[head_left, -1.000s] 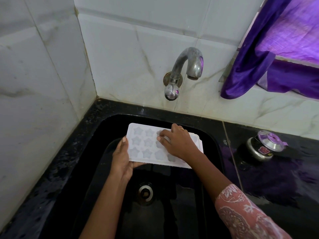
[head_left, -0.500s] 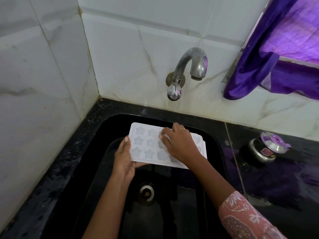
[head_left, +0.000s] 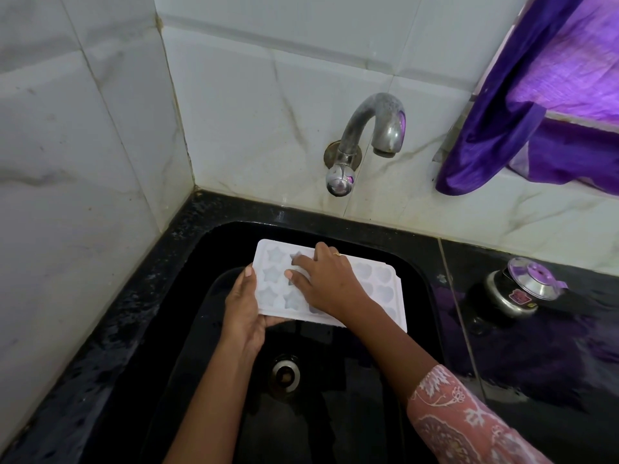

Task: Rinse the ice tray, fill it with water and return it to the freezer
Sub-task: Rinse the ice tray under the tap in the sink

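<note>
Change: right hand (head_left: 330, 284) has slid left across the star cups.
Location: ice tray (head_left: 378, 286) is held over the sink (head_left: 187, 296), below the tap (head_left: 371, 128).
Grip: left hand (head_left: 244, 309) pinches the left edge; right fingers lie spread, pressing.
Handling: probably light, bendy and slippery; hold both short edges.
</note>
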Motion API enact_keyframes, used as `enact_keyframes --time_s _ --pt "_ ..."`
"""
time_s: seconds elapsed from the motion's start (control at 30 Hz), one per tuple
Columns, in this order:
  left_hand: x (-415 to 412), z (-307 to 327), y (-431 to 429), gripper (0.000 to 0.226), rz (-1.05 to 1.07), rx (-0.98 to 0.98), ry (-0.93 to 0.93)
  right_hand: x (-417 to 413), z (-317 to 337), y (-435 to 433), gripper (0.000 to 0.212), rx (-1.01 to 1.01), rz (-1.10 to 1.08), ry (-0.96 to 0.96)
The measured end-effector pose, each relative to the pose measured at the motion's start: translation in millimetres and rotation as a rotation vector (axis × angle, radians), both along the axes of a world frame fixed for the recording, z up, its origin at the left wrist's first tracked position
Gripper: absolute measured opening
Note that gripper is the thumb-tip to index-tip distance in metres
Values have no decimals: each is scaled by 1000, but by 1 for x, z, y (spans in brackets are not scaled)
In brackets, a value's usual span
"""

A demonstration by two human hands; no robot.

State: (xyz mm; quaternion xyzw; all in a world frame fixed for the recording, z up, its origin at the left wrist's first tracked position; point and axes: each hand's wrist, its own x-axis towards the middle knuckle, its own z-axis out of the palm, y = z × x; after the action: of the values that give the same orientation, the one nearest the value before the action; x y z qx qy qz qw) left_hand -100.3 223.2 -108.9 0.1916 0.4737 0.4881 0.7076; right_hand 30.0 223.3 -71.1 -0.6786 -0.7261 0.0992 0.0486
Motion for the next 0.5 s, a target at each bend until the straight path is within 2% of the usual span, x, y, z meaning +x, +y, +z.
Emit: enact_keyframes --time_s 0.5 --pt "4 0 1 38 -1 -9 1 2 -5 5 41 37 -60 39"
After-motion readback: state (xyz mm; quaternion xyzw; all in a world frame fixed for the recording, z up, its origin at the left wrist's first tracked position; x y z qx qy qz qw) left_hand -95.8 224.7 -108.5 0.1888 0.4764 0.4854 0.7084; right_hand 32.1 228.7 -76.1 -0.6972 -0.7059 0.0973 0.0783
